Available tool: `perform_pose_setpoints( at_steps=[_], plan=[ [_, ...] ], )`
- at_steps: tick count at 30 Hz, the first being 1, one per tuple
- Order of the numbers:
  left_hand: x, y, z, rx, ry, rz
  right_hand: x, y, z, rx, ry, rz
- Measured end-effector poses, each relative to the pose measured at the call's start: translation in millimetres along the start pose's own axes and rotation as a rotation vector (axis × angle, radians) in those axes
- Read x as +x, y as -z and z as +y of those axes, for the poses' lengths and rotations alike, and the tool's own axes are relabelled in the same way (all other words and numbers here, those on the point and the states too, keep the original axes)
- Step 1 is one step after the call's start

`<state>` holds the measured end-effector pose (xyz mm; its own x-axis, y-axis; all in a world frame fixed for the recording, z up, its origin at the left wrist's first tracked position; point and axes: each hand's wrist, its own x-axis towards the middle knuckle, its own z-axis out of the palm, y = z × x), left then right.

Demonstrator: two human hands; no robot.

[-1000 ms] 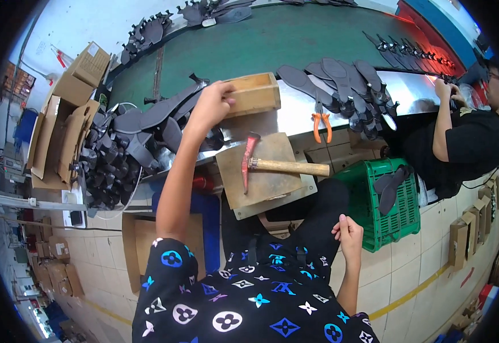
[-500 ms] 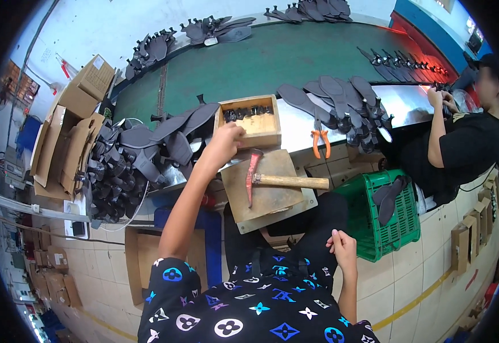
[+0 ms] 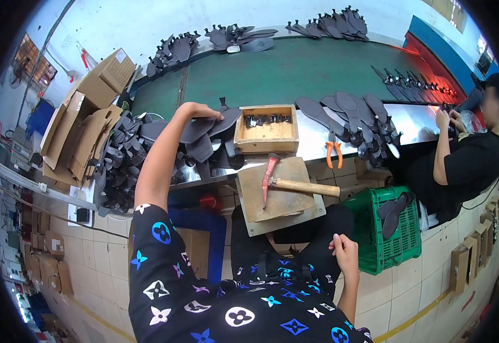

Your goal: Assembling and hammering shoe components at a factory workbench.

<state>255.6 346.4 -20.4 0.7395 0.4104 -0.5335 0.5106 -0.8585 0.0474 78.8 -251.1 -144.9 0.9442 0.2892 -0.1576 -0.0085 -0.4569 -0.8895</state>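
My left hand is stretched out over a pile of dark grey shoe soles with black heels, left of a wooden box. Its fingers lie along a sole near the box, and its thumb is hidden. Small black pieces line the far side of the wooden box. My right hand is closed above my right thigh; whatever its fingers hold, if anything, is hidden. Before me, a hammer with a red head and wooden handle rests on a worn square board.
Orange-handled pliers lie beside more soles on the metal edge. Behind runs a green conveyor belt. At right stand a green crate and a seated co-worker. Cardboard boxes and heaped heels crowd the left.
My left hand has moved from the wooden box's near left corner leftward and away from me, onto the shoe soles. My right hand stays closed over my thigh. The view has shifted slightly.
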Motion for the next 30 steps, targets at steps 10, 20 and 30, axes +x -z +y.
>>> perform_pose_setpoints(
  at_steps=[10,20,30],
  plan=[
    [-44,-14,-36,0.159,-0.294,0.103,27,-2,-60,0.185,0.070,-0.222],
    [-67,-53,-9,-0.553,-0.322,0.616,212,-154,-213,-0.680,1.158,-0.063],
    [-180,-79,-17,-0.956,-0.072,0.898,294,-80,-165,-0.809,0.972,-0.275]
  ],
)
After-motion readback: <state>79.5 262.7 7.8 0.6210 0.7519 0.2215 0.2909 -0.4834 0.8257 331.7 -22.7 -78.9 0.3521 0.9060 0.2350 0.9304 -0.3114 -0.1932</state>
